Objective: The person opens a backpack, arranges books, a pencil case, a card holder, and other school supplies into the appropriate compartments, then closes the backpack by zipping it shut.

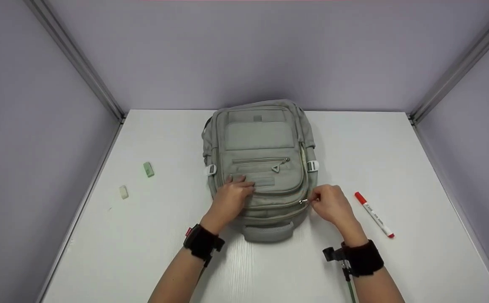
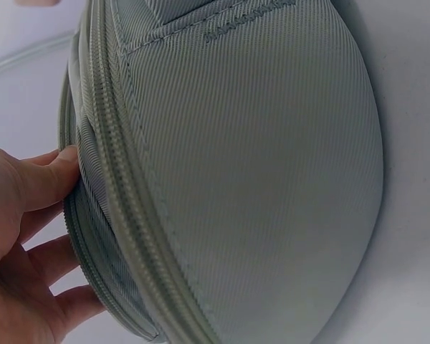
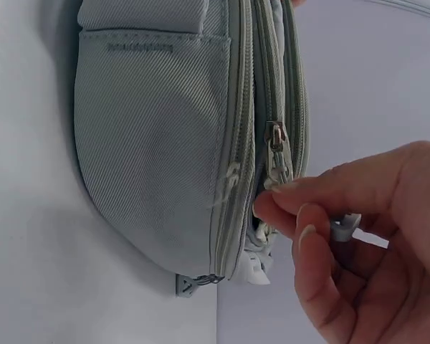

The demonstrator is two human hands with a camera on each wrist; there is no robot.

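Right hand (image 1: pixel 332 205) pinches a zipper pull (image 1: pixel 303 202) at the near right corner of the backpack (image 1: pixel 261 147), thumb and forefinger closed on it, other fingers loosely curled. Right wrist view shows the fingertips (image 3: pixel 272 208) right at the zip track, a second slider (image 3: pixel 275 135) just above them. Left hand (image 1: pixel 231 195) lies flat on the front pocket, fingers straight, pressing the fabric down, gripping nothing. Left wrist view: its fingers (image 2: pixel 46 179) touch the side seam beside the zipper teeth.

Backpack lies face up at the middle of the white surface (image 1: pixel 417 168), top handle (image 1: pixel 268 232) toward the person, far end close to the back wall. Red-capped marker (image 1: pixel 373 214) lies just right of the right hand, angled, not touching it. Green eraser (image 1: pixel 148 169) and white eraser (image 1: pixel 123 192) sit well apart to the left, near the left edge. Bare surface on both sides of the backpack and in front between the forearms. Walls close in left, right and back.
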